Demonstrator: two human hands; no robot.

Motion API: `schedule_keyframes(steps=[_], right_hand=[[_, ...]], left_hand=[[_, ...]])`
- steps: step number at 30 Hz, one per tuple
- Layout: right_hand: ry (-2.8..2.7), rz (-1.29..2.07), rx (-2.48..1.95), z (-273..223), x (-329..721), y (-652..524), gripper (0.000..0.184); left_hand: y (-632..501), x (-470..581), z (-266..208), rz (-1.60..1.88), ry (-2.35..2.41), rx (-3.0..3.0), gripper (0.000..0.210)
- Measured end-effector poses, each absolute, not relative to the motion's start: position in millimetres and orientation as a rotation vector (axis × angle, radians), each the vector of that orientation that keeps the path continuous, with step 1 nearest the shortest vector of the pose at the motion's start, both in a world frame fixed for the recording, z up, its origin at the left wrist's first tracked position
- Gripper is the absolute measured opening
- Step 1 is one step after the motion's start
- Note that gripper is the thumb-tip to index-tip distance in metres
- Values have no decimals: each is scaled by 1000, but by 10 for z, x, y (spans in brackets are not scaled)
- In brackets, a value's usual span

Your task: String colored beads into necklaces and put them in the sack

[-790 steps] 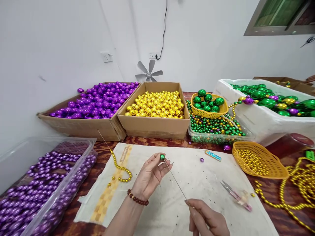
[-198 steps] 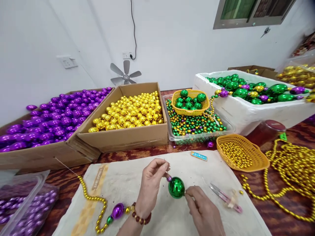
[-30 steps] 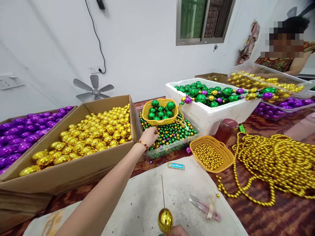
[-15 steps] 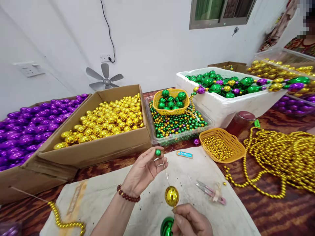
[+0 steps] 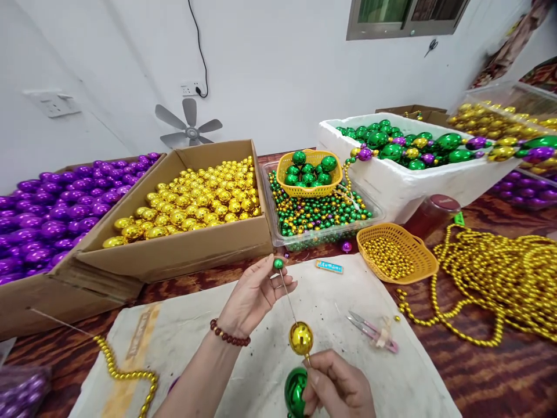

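Note:
Between the thumb and fingers of my left hand (image 5: 256, 290) is a small green bead (image 5: 278, 263), with a thin pale string (image 5: 287, 296) running down from it. The string leads to a shiny gold ball (image 5: 301, 338) below. My right hand (image 5: 337, 383) pinches the string just under that gold ball. A large green ball (image 5: 296, 390) hangs against the right hand's fingers, partly hidden by them. Under both hands lies a white cloth (image 5: 256, 360). To the right on it rest pink-handled snips (image 5: 372, 332), and a small blue-labelled packet (image 5: 329, 266) lies near its far edge.
Cardboard boxes hold purple balls (image 5: 52, 232) and gold balls (image 5: 195, 203). Beyond the cloth stand a clear tray of mixed beads (image 5: 313, 217), a yellow basket (image 5: 430, 261) and a white foam box (image 5: 365, 174). Gold bead strands (image 5: 500, 284) pile up at right; another strand (image 5: 126, 374) lies left.
The camera view has shifted slightly, so the scene sits a little further right. Both hands keep their grip, with the gold ball and green ball slightly higher in view.

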State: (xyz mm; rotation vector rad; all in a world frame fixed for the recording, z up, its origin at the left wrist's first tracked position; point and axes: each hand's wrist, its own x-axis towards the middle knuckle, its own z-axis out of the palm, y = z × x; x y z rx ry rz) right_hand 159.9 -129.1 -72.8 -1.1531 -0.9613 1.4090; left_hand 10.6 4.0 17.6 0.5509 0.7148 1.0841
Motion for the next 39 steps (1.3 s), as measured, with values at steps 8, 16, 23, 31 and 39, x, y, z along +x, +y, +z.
schedule_keyframes(steps=[8,16,23,31,39], right_hand=[[-959,1420,-1185,-668,1608,-1276,37],[-918,1421,-1185,-671,1594,-1264,38],[-809,1469,-1129,-785,1560,-1177,42],[-749,1506,-1076,-892,1581,-1082,41],[-741,1467,-1069,-986,1559,-1123,41]], left_hand=[[47,85,148,1093,769,634,18],[29,77,188,1123,852,724,14],[-82,116,155,963,939,939,23],[-165,15,211,800,1159,1291,32],[220,141,-142,779,1249,1814,24]])
